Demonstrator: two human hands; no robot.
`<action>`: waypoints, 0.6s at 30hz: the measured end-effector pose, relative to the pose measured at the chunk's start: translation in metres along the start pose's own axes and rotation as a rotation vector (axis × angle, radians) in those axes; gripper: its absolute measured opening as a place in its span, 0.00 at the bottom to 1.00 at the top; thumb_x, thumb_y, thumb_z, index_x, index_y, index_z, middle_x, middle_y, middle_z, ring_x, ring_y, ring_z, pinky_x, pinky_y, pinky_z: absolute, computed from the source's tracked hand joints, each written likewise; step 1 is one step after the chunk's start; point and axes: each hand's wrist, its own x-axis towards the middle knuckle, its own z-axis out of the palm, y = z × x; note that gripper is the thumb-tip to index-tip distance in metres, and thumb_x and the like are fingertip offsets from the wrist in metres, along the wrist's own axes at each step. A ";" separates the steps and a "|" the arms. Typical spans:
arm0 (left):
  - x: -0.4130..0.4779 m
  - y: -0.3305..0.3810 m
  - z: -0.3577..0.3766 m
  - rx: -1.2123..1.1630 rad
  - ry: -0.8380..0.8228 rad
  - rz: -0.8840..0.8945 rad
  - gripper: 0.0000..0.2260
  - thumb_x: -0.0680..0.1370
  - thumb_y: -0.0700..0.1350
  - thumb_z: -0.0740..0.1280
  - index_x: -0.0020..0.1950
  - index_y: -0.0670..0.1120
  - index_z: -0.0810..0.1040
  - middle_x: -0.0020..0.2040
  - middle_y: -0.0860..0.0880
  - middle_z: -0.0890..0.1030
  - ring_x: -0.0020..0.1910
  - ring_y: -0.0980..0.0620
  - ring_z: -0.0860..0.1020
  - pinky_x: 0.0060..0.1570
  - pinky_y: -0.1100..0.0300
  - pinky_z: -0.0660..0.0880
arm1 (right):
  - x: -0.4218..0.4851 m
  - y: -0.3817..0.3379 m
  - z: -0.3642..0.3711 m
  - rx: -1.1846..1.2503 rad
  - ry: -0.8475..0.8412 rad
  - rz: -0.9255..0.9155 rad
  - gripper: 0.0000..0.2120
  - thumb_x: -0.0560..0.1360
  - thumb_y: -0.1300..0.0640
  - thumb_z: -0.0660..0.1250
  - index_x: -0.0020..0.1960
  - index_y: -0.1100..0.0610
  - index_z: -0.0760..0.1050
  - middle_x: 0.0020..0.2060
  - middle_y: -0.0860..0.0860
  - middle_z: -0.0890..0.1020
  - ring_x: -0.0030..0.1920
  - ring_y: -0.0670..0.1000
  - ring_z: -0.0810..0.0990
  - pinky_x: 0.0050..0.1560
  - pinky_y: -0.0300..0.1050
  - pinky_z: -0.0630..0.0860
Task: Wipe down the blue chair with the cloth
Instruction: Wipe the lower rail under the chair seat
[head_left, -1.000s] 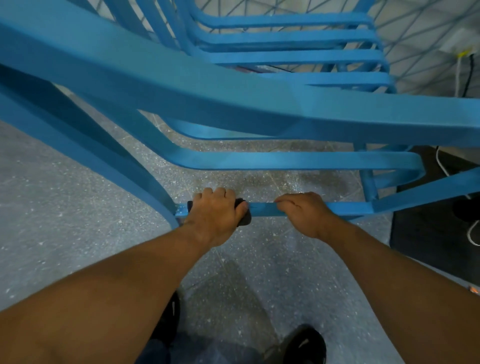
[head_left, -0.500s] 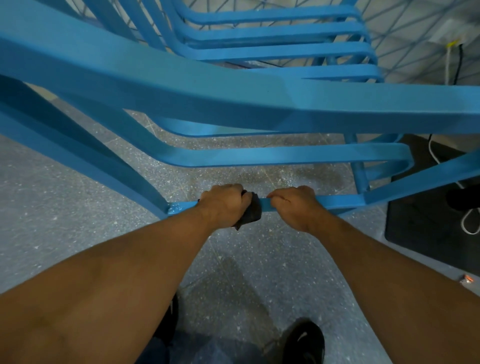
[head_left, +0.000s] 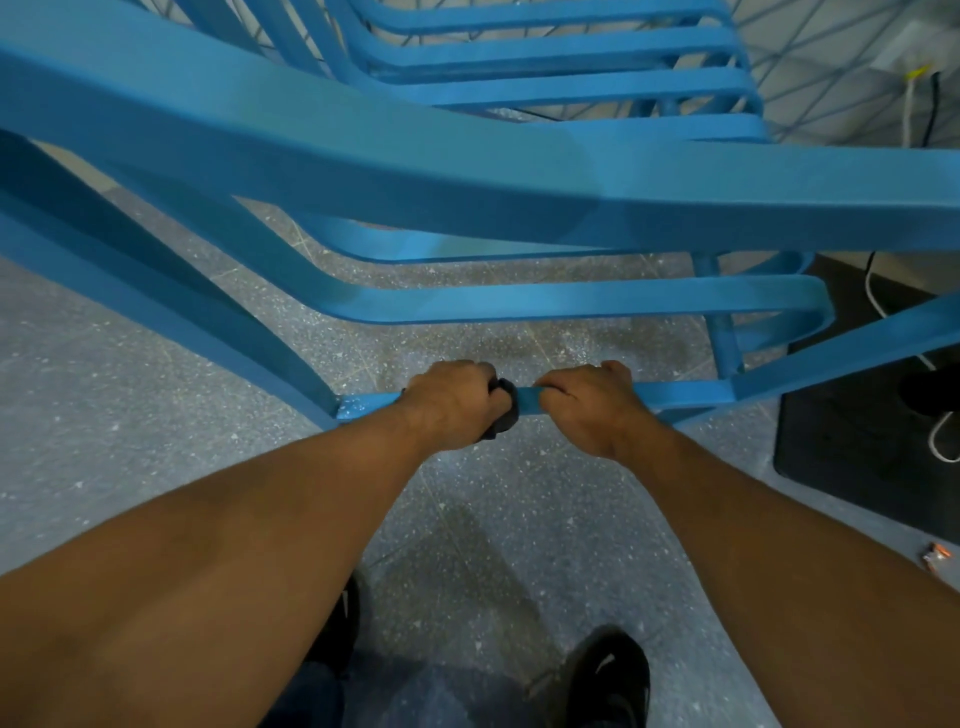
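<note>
- Left hand (head_left: 451, 405) clamps a dark cloth (head_left: 505, 410) around the blue chair's (head_left: 467, 171) low crossbar (head_left: 685, 393).
- Right hand (head_left: 589, 402) grips the same bar, just beside it.

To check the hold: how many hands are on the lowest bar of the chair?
2. The left hand grips the cloth on the bar; the right hand grips the bare bar just to its right. Neither is hidden.

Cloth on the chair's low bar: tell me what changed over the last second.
The left hand slid the cloth rightward along the low bar, nearly closing the gap to the right hand. The cloth now bunches between the hands. The right hand kept its grip on the bar, and nothing was let go.
</note>
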 end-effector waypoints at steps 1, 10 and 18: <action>-0.001 -0.001 -0.003 -0.033 -0.013 0.003 0.10 0.79 0.52 0.60 0.50 0.49 0.78 0.44 0.48 0.81 0.42 0.49 0.79 0.44 0.53 0.78 | 0.000 0.001 0.001 -0.002 0.001 -0.004 0.26 0.71 0.47 0.44 0.54 0.49 0.79 0.44 0.49 0.81 0.48 0.51 0.75 0.68 0.54 0.56; -0.017 -0.047 -0.022 0.141 -0.040 -0.109 0.06 0.77 0.50 0.62 0.51 0.50 0.74 0.48 0.49 0.77 0.46 0.48 0.75 0.50 0.50 0.76 | 0.000 0.002 0.005 -0.026 0.006 -0.001 0.20 0.78 0.49 0.48 0.55 0.50 0.78 0.48 0.48 0.80 0.53 0.51 0.74 0.70 0.56 0.51; -0.028 -0.047 0.003 0.281 0.166 0.071 0.13 0.81 0.53 0.59 0.62 0.48 0.71 0.56 0.48 0.76 0.53 0.47 0.73 0.58 0.51 0.71 | -0.001 0.002 0.005 -0.046 0.003 -0.010 0.17 0.80 0.53 0.50 0.59 0.49 0.76 0.49 0.47 0.75 0.57 0.50 0.71 0.72 0.59 0.47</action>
